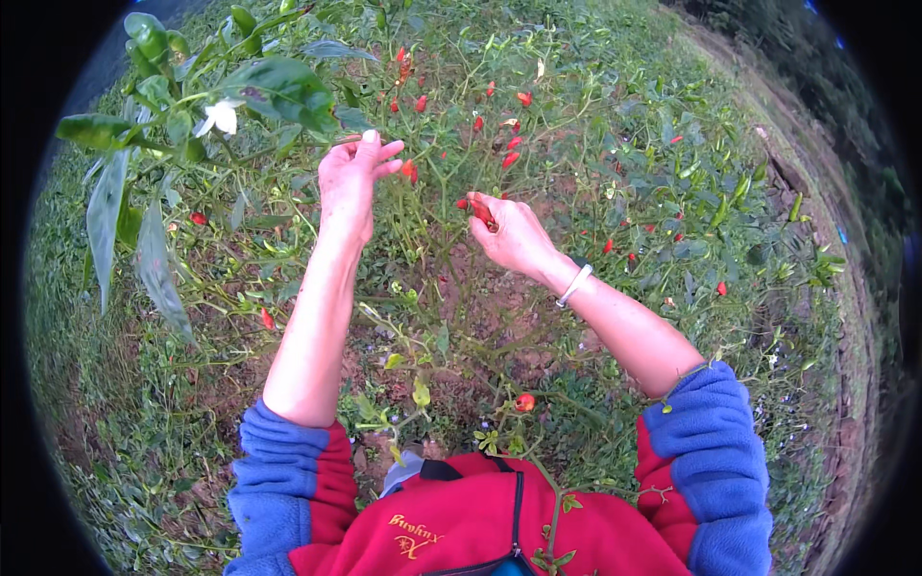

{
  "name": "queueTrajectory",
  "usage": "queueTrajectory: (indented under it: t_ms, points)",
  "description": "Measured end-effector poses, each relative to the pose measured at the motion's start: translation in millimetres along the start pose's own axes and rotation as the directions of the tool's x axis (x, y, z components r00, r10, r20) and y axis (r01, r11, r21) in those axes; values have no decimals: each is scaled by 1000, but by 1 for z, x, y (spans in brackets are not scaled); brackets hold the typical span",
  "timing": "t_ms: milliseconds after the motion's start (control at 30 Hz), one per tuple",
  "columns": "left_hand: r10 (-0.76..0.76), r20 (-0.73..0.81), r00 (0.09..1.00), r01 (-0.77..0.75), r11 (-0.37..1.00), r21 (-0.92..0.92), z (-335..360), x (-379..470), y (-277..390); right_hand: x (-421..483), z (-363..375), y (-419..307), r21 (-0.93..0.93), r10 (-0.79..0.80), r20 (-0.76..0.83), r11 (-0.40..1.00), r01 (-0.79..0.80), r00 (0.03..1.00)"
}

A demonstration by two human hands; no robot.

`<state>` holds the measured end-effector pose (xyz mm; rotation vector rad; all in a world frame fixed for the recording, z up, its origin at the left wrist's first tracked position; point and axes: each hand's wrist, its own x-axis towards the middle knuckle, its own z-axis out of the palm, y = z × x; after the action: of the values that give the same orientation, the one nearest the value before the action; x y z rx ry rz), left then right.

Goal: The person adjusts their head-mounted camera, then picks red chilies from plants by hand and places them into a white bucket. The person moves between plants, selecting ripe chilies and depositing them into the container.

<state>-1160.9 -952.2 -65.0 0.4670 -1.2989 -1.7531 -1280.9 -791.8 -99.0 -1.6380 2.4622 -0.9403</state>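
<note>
My left hand [353,173] is raised at the upper left of centre, its thumb and fingers closed on a thin green stem [310,146] of a chili pepper plant. That branch carries large leaves, green peppers [94,131] and a white flower [220,117]. Right of centre, my right hand [504,229] has its fingers curled around several red chili peppers [481,211], with a bracelet [575,286] on the wrist. Between and beyond both hands, more red chilies [511,159] hang on thin branches.
Dense pepper plants surround me. Close to my chest a bare-looking branch [555,497] rises, and a round red fruit [525,402] hangs just beyond it. Reddish soil [497,309] shows between the stems. A dirt strip [853,432] runs along the right side.
</note>
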Motion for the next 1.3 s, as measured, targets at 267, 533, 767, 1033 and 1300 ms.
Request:
queueTrajectory:
  t_ms: [267,533,767,1033,1300]
  points:
    - [3,-34,999,-4,1000,-16,-12,3,-4,23,13,-1,-89,210,133,976,-200,968]
    - [10,-23,1000,-10,1000,-26,-22,7,-6,27,21,8,-36,63,200,998,-57,978]
    - [12,0,1000,-12,998,-56,-24,9,-7,30,18,1,-118,103,155,989,-85,983]
    - [20,-44,999,-21,999,-32,-19,6,1,25,19,-8,-439,-43,77,895,73,996]
    - [14,13,1000,-14,1000,-13,-22,12,-6,11,24,7,464,428,-53,810,-358,902]
